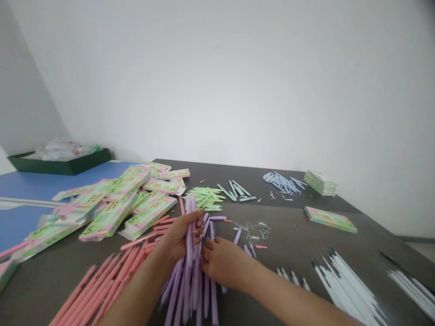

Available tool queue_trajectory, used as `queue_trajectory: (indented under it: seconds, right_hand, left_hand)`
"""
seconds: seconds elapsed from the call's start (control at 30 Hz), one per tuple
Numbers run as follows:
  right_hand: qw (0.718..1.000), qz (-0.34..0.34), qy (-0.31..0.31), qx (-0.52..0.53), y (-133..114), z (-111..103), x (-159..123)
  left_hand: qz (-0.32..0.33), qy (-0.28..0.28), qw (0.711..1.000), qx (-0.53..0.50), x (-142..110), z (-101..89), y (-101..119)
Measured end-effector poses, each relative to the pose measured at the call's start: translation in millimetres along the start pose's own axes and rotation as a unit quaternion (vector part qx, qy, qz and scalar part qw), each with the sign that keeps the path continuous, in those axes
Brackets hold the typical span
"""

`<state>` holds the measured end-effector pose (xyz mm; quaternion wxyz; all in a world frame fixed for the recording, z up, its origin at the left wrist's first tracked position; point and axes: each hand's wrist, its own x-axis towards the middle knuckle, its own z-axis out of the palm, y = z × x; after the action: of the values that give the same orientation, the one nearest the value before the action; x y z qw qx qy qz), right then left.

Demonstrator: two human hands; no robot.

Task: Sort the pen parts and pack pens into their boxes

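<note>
Several purple pen barrels (189, 240) stand upright in my left hand (183, 233), its fingers wrapped round them. Close on the right, my right hand (222, 261) is curled with its back towards me, against the purple barrels. Whatever its fingertips grip is hidden. Below both hands a pile of purple pen barrels (181, 294) spreads towards the near edge of the view. Coral pen barrels (102, 290) lie in a row left of my left forearm.
Printed pen boxes (112, 215) are heaped at left. Green barrels (207, 197), blue barrels (283, 182) and stacked boxes (319, 183) lie farther back. Small clear parts (254, 232) are scattered right of my hands. White refills (346, 285) and a single box (329, 219) lie at right.
</note>
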<state>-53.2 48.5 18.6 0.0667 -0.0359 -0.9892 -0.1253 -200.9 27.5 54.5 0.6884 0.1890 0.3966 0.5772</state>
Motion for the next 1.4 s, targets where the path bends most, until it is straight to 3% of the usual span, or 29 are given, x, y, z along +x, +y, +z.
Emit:
queue_trajectory:
  seconds: [0.2,0.33,0.4,0.47,0.57,0.63,0.7,0.77,0.87,0.97,1.07,1.4]
  right_hand:
    - [0.997,-0.053,0.045,-0.024,10,-8,-13]
    - [0.982,0.027,0.185,0.016,5,-21,-40]
    - [0.941,0.105,0.297,0.121,-2,-25,-54]
    - [0.855,0.215,0.397,0.254,-10,-26,-64]
    - [0.675,0.37,0.438,0.464,-18,-24,-70]
    - [0.542,0.408,0.44,0.589,-19,-23,-68]
    - [0.426,0.395,0.455,0.675,-18,-23,-65]
    - [0.349,0.356,0.457,0.737,-17,-23,-62]
    - [0.278,0.303,0.428,0.804,-17,-23,-59]
    - [0.24,0.283,0.409,0.834,-18,-23,-58]
    - [0.226,0.277,0.406,0.841,-20,-22,-58]
    - [0.246,0.256,0.413,0.838,-21,-25,-59]
  left_hand:
    - [-0.028,-0.007,0.999,0.029,0,-0.4,-2]
    - [-0.006,0.005,0.999,0.035,-1,1.4,-4]
    - [0.002,0.007,0.999,0.042,-3,5.5,-8]
    - [0.003,-0.008,0.998,0.056,-7,13.4,-14]
    - [0.016,-0.041,0.996,0.077,-17,30.1,-27]
    - [0.047,-0.048,0.994,0.087,-24,40.9,-36]
    - [0.08,-0.043,0.992,0.087,-29,48.8,-44]
    - [0.085,-0.031,0.994,0.053,-31,52.7,-51]
    - [0.052,-0.036,0.997,-0.041,-31,51.8,-58]
    - [0.035,-0.071,0.992,-0.096,-30,47.8,-60]
    - [0.038,-0.116,0.987,-0.103,-30,45.8,-60]
    - [0.032,-0.183,0.974,-0.133,-36,52.3,-53]
